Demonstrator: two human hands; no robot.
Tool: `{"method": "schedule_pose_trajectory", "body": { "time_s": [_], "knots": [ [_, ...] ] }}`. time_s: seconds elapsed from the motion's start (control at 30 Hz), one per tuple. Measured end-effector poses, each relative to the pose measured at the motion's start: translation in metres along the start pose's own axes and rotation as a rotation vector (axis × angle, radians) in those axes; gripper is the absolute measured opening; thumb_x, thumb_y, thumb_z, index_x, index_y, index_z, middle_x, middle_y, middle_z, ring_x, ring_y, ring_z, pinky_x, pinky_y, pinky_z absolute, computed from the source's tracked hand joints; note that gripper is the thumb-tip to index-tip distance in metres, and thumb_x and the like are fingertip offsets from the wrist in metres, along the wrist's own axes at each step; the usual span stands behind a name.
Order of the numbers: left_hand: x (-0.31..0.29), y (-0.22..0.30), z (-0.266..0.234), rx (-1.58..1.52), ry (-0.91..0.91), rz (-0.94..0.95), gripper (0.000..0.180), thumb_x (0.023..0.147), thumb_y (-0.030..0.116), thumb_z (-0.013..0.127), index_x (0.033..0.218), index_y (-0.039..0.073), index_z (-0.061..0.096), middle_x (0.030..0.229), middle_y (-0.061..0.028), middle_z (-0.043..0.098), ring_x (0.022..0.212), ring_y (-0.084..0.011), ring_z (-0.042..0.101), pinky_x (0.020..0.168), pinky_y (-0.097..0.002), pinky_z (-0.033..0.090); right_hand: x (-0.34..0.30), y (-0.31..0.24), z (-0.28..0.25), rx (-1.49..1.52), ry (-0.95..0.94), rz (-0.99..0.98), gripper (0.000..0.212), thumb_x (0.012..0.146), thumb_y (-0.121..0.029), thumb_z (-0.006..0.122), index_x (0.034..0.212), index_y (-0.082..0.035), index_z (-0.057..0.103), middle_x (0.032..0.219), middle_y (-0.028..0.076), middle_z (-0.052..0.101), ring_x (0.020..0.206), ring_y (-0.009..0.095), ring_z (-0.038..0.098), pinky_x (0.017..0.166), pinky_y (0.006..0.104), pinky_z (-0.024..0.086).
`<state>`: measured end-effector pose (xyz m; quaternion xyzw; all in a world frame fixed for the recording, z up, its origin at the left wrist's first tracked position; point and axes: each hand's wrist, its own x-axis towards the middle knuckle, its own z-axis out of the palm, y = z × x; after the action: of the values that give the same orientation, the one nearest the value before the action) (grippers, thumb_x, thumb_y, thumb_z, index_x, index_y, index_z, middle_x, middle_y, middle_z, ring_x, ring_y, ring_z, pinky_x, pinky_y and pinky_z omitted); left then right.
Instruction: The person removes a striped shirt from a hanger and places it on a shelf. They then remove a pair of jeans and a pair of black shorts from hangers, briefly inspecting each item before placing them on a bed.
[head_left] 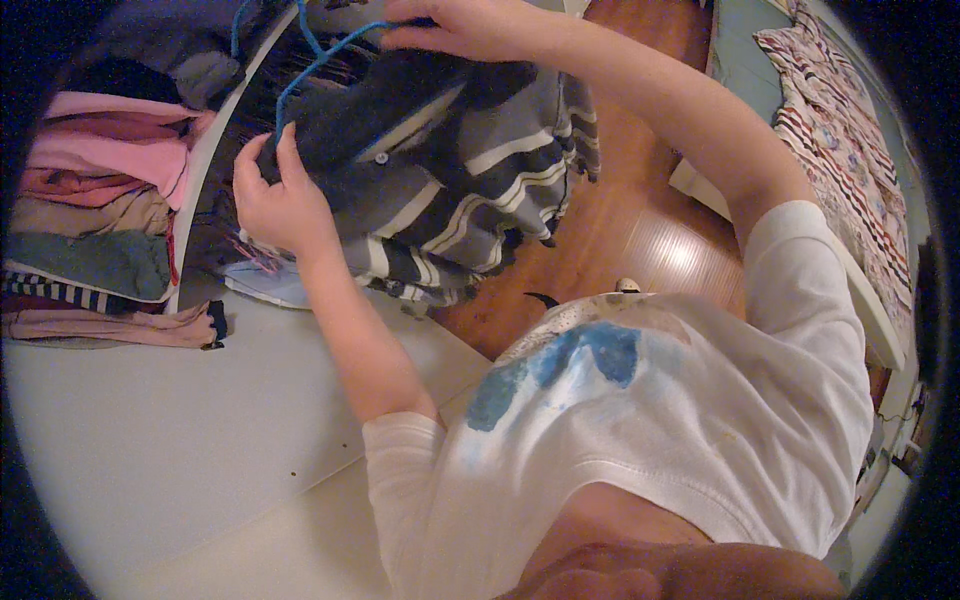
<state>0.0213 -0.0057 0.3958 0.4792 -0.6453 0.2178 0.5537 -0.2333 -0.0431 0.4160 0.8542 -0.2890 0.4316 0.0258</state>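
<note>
A striped knit shirt (pixel 430 190) in black, grey and white, with a small button, hangs on a blue clothes hanger (pixel 330 55). My left hand (pixel 285 195) pinches the dark cloth of the shirt near the lower left end of the hanger. At the top edge of the picture, my right hand (pixel 465 28) closes around the hanger's other side, next to the dark cloth. The fingertips of that hand are partly cut off by the frame edge.
Folded clothes (pixel 110 190) in pink, tan, green and stripes are stacked in a white shelf at the left. A pale flat surface (pixel 200 430) lies at lower left. Wooden floor (pixel 650 230) shows beyond the shirt. Patterned striped fabric (pixel 840 140) lies at the right.
</note>
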Motion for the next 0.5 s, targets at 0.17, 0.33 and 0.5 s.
{"method": "schedule_pose_trajectory", "body": {
  "time_s": [0.17,0.33,0.5],
  "knots": [
    [0.008,0.003,0.007,-0.043,0.024,0.082,0.024,0.072,0.022,0.077,0.083,0.004,0.065,0.081,-0.0088,0.066,0.074,-0.0241,0.062,0.069,-0.0322,0.047,0.023,-0.002,0.005,0.069,0.035,-0.028,0.017,0.082,-0.016,0.061,0.082,0.001,0.064,0.076,0.021,0.062,0.073,0.039,0.058,0.065,0.0447,0.046],
    [0.014,0.019,0.017,-0.155,0.045,0.335,0.028,0.073,0.02,0.076,0.095,0.007,0.064,0.092,-0.01,0.062,0.088,-0.0272,0.057,0.079,-0.0367,0.045,0.029,-0.009,-0.033,0.254,-0.061,0.174,0.032,0.073,-0.029,0.069,0.068,0.002,0.063,0.055,0.01,0.057,0.049,0.017,0.05,0.05,0.0346,0.041],
    [-0.048,0.049,0.016,-0.525,-0.29,0.533,0.023,0.076,0.011,0.07,0.096,0.005,0.062,0.094,-0.0118,0.059,0.088,-0.031,0.055,0.08,-0.0404,0.046,0.032,-0.005,-0.022,0.189,-0.052,0.232,0.037,0.073,-0.033,0.071,0.065,0.002,0.063,0.054,0.012,0.057,0.049,0.02,0.053,0.05,0.0355,0.042]
  ]
}}
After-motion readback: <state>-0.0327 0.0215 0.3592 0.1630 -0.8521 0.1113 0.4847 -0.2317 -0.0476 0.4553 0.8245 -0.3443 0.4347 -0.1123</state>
